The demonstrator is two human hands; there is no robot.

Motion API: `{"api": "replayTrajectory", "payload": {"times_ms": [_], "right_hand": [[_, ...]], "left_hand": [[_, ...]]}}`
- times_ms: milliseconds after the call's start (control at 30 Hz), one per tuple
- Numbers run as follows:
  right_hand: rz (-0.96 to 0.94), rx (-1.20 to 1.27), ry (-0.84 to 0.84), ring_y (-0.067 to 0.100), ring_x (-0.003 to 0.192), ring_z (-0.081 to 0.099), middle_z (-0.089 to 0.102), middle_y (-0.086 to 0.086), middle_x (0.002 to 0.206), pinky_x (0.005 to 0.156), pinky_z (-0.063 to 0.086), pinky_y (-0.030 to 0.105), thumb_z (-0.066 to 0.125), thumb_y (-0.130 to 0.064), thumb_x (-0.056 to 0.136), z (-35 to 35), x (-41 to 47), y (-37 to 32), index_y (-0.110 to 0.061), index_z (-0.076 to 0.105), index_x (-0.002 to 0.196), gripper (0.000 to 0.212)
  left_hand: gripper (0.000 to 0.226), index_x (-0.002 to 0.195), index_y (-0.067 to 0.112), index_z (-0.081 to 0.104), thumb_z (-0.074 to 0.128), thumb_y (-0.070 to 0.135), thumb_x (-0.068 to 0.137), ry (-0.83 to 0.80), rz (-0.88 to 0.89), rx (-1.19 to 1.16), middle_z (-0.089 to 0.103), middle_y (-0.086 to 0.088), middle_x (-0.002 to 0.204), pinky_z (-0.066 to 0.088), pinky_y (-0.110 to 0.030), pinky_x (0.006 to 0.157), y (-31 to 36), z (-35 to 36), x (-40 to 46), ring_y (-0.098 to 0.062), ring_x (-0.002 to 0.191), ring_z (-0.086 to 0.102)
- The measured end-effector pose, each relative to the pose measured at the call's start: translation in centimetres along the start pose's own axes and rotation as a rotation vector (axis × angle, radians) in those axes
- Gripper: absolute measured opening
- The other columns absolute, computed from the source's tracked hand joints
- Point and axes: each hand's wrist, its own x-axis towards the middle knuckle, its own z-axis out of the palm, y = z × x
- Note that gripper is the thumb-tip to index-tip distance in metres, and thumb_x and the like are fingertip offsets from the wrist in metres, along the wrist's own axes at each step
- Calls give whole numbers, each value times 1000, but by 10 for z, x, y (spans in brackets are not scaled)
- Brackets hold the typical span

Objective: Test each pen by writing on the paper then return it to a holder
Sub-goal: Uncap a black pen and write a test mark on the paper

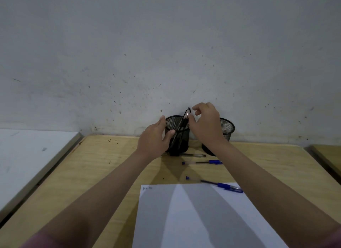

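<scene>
Two black mesh pen holders stand against the wall. My left hand (154, 139) is wrapped around the left holder (184, 137), thumb across its front. Black pens (186, 113) lean in this holder, their tops sticking out above the rim. My right hand (205, 123) hovers just right of those tops with its fingers apart and nothing in it, and it hides part of the right holder (228, 127). On the table lie a black pen (195, 155), a blue pen (203, 162) and another blue pen (215, 184) resting across the top edge of the white paper (203, 222). Small scribbles (147, 188) mark the paper's top left corner.
The wooden table (103, 174) ends at the grey wall (166, 53). A white surface (27, 159) adjoins it on the left, and another wooden table (330, 155) shows at the right edge. A small black clip-like thing (174, 153) lies at the left holder's base.
</scene>
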Motion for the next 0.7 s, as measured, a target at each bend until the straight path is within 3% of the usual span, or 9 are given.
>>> {"api": "replayTrajectory", "payload": {"times_ms": [67,167,333,500,700], "right_hand": [[-98,-22,-50,22,75,57,62,13,84,64,42,23,64,-7,81,-1,-12,-2,-2,65,90,10],[-122,-68,-204,26,78,61,66,11,83,69,52,36,63,-9,81,1,-33,-1,-5,67,86,8],[11,-206,-478,27,91,63,69,6,97,73,55,39,60,-15,85,8,-65,-3,-12,69,100,18],[65,-355,-441,28,96,60,67,9,98,67,49,31,55,-17,90,21,-78,-1,-13,67,104,20],[168,-315,-433,25,94,63,70,7,98,70,52,31,60,-14,87,28,-77,4,-18,70,101,18]], "left_hand": [[62,142,5,27,44,40,93,-40,8,17,53,-15,133,37,-50,101,-5,-3,-8,-31,121,48],[58,141,12,32,44,41,93,-117,-32,68,34,-8,149,16,-50,114,-19,-12,-28,-23,137,32],[60,141,15,35,46,47,90,-251,-118,128,30,-4,152,16,-49,115,-46,-25,-78,-20,138,30],[66,145,19,24,37,55,90,-362,-153,182,16,-1,156,12,-56,114,-66,-26,-115,-19,143,17],[89,145,23,25,12,71,71,-284,-137,166,14,4,156,10,-53,114,-67,-22,-122,-13,144,13]]}}
